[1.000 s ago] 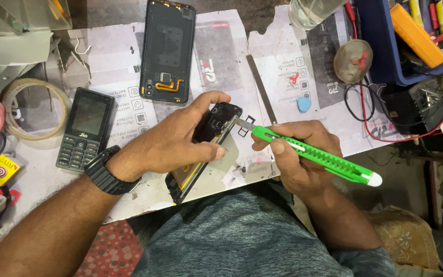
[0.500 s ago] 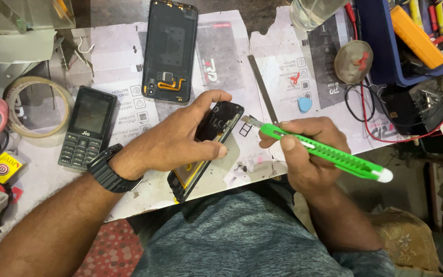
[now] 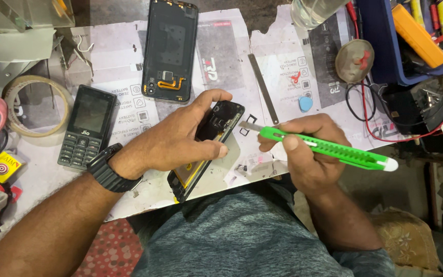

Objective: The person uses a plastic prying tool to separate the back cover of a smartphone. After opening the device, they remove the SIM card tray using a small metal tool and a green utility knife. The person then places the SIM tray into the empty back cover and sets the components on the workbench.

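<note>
My left hand (image 3: 173,141) has its grip closed around an opened smartphone (image 3: 208,146): the thumb lies along the near side, the fingers curl over the far edge. The phone is a slim dark slab with its back off, tilted up off the worktop (image 3: 129,192), glossy black at the upper end where small fittings show, with a yellowish strip along the lower edge below my thumb. Its bottom corner hangs just over the worktop's near rim.

My right hand (image 3: 303,154) is closed on a bright green utility knife (image 3: 329,149), a long smooth plastic handle with a white end cap pointing away from the phone. Its thin grey metal blade (image 3: 249,125) points at the phone's upper right edge; I cannot tell if it touches.

Beyond my left grip lies a detached back cover (image 3: 170,48), matte black with an orange flex strip. Left of my wrist, past the ribbed black wristwatch (image 3: 109,169), rests a keypad phone (image 3: 86,125). A flat metal ruler (image 3: 262,87) lies beyond the blade, with a small blue pick (image 3: 306,104) beside it. Printed paper sheets (image 3: 221,61) cover the surface.
</note>
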